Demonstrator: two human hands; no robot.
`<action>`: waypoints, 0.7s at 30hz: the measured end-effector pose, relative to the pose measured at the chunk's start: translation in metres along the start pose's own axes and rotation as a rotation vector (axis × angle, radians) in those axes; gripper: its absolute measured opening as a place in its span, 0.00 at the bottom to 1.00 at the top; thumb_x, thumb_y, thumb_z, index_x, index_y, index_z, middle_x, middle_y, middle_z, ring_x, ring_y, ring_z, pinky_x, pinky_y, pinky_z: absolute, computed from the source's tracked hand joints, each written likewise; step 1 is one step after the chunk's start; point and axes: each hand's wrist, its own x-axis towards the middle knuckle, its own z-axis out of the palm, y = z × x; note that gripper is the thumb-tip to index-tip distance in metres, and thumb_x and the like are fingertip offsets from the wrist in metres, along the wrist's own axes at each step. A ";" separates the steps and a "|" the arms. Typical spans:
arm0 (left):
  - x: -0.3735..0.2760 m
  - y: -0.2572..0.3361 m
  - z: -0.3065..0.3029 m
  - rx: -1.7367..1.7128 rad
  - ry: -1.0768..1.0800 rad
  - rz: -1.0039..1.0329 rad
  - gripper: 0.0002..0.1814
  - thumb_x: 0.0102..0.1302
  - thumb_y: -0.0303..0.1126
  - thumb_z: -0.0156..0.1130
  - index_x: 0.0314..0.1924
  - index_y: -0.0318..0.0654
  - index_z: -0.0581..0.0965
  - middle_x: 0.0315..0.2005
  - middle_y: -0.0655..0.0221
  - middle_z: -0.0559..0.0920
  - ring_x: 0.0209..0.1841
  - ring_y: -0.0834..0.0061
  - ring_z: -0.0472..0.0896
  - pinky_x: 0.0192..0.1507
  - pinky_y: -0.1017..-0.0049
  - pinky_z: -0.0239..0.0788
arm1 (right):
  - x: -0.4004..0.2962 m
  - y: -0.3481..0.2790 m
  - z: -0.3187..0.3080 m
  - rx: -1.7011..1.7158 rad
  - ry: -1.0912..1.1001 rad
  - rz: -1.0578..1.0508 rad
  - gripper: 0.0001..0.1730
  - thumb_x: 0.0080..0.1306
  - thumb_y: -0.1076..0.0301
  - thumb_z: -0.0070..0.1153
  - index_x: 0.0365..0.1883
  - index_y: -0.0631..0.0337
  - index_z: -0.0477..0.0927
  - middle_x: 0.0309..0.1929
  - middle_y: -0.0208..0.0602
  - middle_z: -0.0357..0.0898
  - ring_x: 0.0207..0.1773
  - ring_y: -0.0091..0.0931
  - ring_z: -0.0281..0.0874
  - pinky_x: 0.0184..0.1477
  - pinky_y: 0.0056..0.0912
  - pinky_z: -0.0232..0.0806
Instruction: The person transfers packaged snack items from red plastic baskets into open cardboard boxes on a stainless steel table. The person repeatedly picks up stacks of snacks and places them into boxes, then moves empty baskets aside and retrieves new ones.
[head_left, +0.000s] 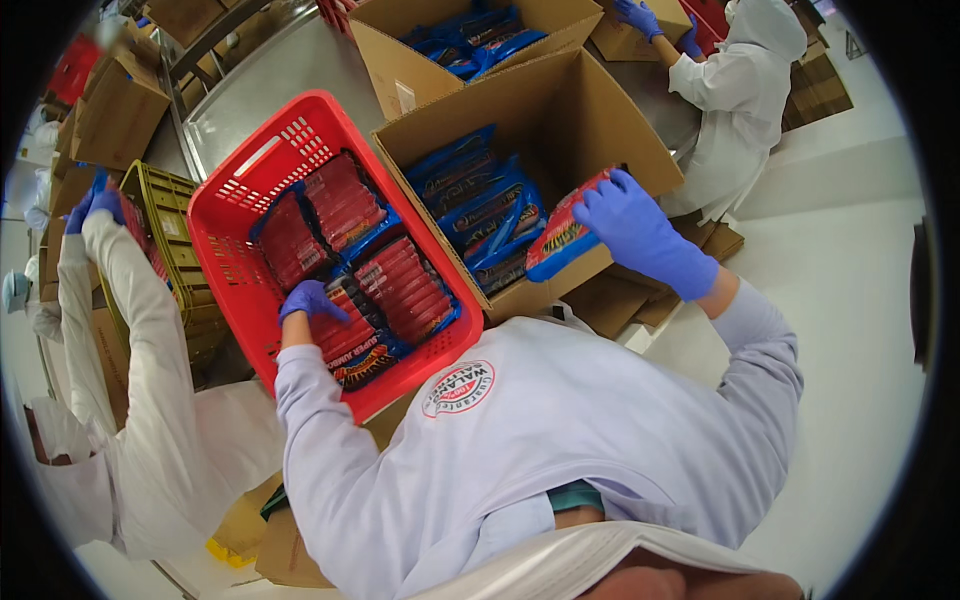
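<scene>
My right hand (637, 229), in a purple-blue glove, grips a plastic pack of red hot dogs (566, 229) by its upper edge. That pack hangs tilted over the near right wall of an open cardboard box (600, 112). Inside the box, several blue packs (487, 217) stand in a leaning row at the left. My left hand (310, 300), gloved alike, is in a red plastic basket (442, 352). Its thumb lies across the face of another hot dog pack (352, 337); the other fingers are partly hidden at the pack's far edge. More hot dog packs (401, 289) lie beside it.
A second open box (405, 82) with blue packs stands behind. The steel table (247, 97) extends to the left. A yellow crate (169, 232) and a co-worker's sleeves (135, 315) are close at left. Another co-worker (739, 97) handles a box at upper right. Flattened cardboard (615, 300) lies below.
</scene>
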 end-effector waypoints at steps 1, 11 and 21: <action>-0.013 0.006 -0.005 0.027 -0.008 0.037 0.49 0.21 0.52 0.76 0.48 0.33 0.73 0.44 0.56 0.76 0.47 0.62 0.75 0.49 0.71 0.66 | 0.008 0.000 0.002 -0.042 -0.056 0.044 0.09 0.52 0.68 0.51 0.33 0.56 0.72 0.29 0.33 0.73 0.41 0.30 0.71 0.52 0.41 0.57; -0.191 0.064 0.002 -0.096 1.056 0.091 0.33 0.28 0.44 0.76 0.37 0.37 0.76 0.32 0.63 0.79 0.34 0.66 0.78 0.40 0.71 0.70 | 0.073 0.061 0.029 0.228 -0.075 -0.153 0.10 0.44 0.67 0.57 0.29 0.53 0.79 0.28 0.38 0.78 0.36 0.39 0.75 0.36 0.38 0.68; -0.220 0.319 -0.095 -0.484 1.500 0.555 0.29 0.34 0.46 0.75 0.35 0.37 0.77 0.28 0.64 0.80 0.30 0.72 0.78 0.35 0.73 0.70 | -0.001 0.057 0.173 0.628 -0.215 0.021 0.15 0.50 0.72 0.51 0.39 0.57 0.77 0.36 0.47 0.76 0.42 0.43 0.73 0.43 0.41 0.66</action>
